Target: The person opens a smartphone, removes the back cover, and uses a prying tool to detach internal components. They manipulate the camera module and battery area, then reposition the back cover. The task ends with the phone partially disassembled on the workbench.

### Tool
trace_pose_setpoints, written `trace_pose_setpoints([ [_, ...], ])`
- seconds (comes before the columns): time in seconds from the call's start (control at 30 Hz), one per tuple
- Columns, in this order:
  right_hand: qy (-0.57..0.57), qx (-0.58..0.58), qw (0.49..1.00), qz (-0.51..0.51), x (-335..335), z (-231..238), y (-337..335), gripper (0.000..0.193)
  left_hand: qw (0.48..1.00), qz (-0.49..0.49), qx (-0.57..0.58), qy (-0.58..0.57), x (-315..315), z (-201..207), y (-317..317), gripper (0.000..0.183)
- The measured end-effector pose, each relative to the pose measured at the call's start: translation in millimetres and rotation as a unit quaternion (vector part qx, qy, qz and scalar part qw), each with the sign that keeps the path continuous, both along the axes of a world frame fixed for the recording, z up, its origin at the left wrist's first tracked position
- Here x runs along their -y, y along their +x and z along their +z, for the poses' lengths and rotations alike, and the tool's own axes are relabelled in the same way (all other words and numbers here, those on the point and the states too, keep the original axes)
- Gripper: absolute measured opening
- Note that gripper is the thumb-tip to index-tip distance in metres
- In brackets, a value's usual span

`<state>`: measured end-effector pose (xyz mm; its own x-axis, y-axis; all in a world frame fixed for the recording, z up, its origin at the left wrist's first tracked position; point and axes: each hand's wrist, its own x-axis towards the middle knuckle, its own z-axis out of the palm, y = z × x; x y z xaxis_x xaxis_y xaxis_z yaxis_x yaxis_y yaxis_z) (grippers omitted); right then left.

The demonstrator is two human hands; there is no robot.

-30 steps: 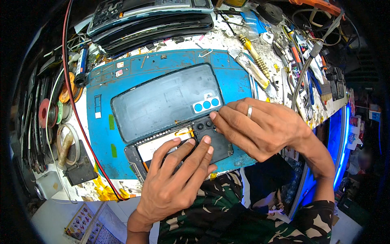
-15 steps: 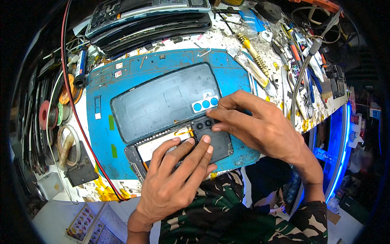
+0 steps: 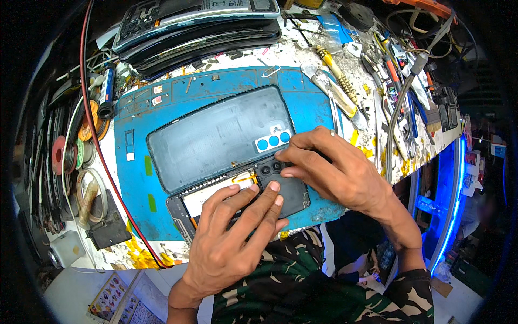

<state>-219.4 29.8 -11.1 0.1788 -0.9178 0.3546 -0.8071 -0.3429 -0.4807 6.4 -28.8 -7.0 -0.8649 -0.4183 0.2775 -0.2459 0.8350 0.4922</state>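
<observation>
An opened phone (image 3: 293,195) lies on a blue work mat (image 3: 135,178), its pale battery (image 3: 200,202) and round camera lenses (image 3: 271,168) exposed. Across its lower part my left hand (image 3: 229,237) rests with the fingers stretched out, covering some of the inside. The thumb and fingers of my right hand (image 3: 337,167) are drawn together at the upper right corner, beside the lenses; whatever they pinch, if anything, is hidden. Just above the phone lies a detached dark back cover (image 3: 210,140), inner side up, with three round lens holes in a white strip.
Several phone bodies are stacked (image 3: 199,38) at the back left. Tape reels (image 3: 65,154) and a red cable (image 3: 97,140) run along the left side. A yellow-handled knife (image 3: 340,100), tweezers, screwdrivers and a brush (image 3: 433,120) crowd the right.
My right hand's fingers have shifted slightly beside the camera lenses. The left hand stays flat on the phone, and the whole view has tilted a little.
</observation>
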Motion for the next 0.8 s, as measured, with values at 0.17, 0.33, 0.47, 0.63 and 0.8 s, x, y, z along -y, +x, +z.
trace_pose_setpoints([
  [0.17,0.003,0.008,1.0,0.001,0.8,-0.4,0.4,0.034,1.0,-0.002,0.001,-0.001,0.8,0.0,0.3,0.034],
  [0.33,0.008,0.015,1.0,0.008,0.7,-0.5,-0.3,0.032,1.0,-0.004,0.006,-0.001,0.9,-0.4,0.4,0.035],
  [0.47,0.01,0.017,1.0,0.003,0.7,-0.6,-0.7,0.032,1.0,-0.007,0.007,-0.007,0.7,0.0,0.6,0.035],
  [0.63,0.019,0.032,0.999,0.011,2.2,-0.2,-1.8,0.033,1.0,-0.003,0.007,0.001,1.3,-0.3,0.6,0.035],
  [0.8,0.017,0.026,0.999,0.012,2.1,0.7,-1.5,0.033,1.0,-0.003,0.009,0.003,1.3,-0.9,0.8,0.034],
])
